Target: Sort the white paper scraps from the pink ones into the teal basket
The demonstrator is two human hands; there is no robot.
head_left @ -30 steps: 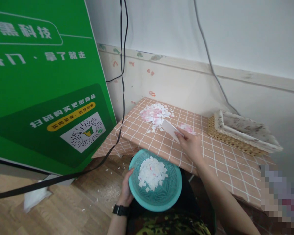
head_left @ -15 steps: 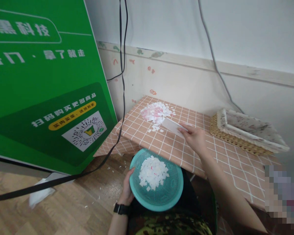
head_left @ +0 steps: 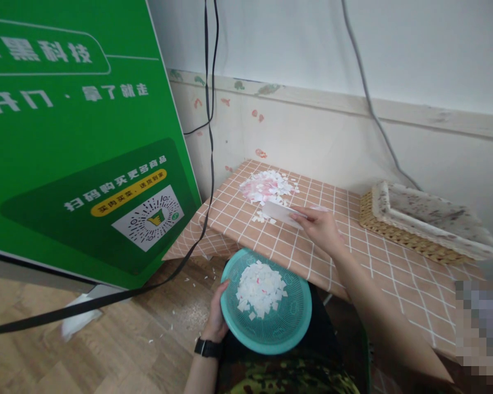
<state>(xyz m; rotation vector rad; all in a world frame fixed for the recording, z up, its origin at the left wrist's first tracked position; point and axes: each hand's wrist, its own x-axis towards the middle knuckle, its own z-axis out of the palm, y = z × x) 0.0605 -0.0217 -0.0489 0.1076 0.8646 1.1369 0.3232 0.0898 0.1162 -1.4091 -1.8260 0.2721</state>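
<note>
My left hand grips the left rim of a teal plastic colander, held below the table's front edge over my lap. Inside the colander lies a heap of small white paper pieces with a few pink bits. Above the tabletop, my right hand pinches a flat white card between thumb and fingers. The card's far end is over the near edge of a pile of white and pink paper scraps on the table; whether it touches them I cannot tell.
A brown checked tablecloth covers the table. At its right stands a wicker basket with a floral lining. A green cabinet rises on the left, with a black strap hanging before it. Paper bits are scattered on the wooden floor.
My right hand has moved the card slightly left over the near scraps. The whole view has shifted a little; my left hand still holds the colander.
</note>
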